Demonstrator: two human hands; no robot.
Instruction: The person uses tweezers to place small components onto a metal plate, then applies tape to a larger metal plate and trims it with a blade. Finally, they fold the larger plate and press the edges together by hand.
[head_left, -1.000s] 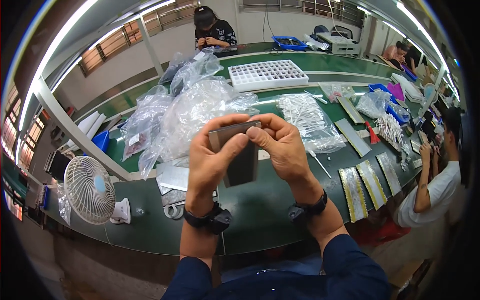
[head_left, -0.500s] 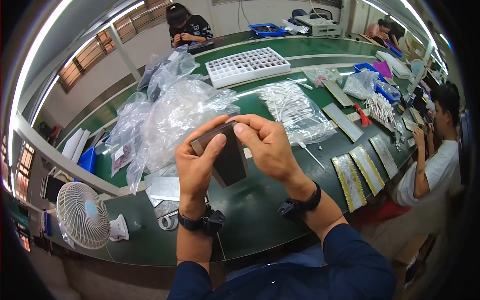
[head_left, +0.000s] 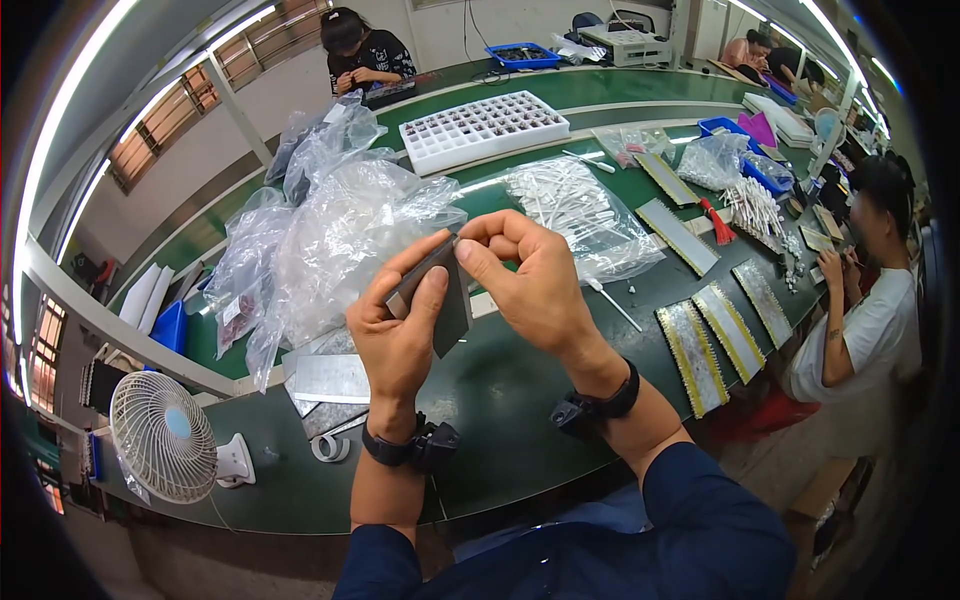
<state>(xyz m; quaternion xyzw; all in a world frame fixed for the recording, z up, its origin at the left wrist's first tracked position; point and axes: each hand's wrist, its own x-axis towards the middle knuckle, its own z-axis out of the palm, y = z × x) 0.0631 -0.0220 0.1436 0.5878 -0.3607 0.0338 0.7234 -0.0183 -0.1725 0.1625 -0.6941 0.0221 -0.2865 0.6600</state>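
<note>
Over the green bench I hold up a thin dark grey flat plate (head_left: 455,312), tilted, one face turned partly to the right. My left hand (head_left: 393,345) is closed on its left side, thumb on the near face and fingers behind. At the plate's upper corner, my right hand (head_left: 528,280) has thumb and index finger pinched together. What that pinch holds, if anything, is too small to make out. A heap of clear plastic bags (head_left: 345,225) lies beyond my left hand. Past my right hand is a clear bag of white cotton-tipped sticks (head_left: 565,205).
Several silvery strips with yellow edges (head_left: 692,358) lie at the right, near a single white stick (head_left: 615,305). A white fan (head_left: 165,435) and metal sheets (head_left: 330,378) are at the left. A white compartment tray (head_left: 485,130) stands farther back. A co-worker (head_left: 860,310) sits at the right.
The plate has turned so that its face looks narrower and more to the right. My right thumb has come off its face to the upper corner, and that hand has drawn slightly away.
</note>
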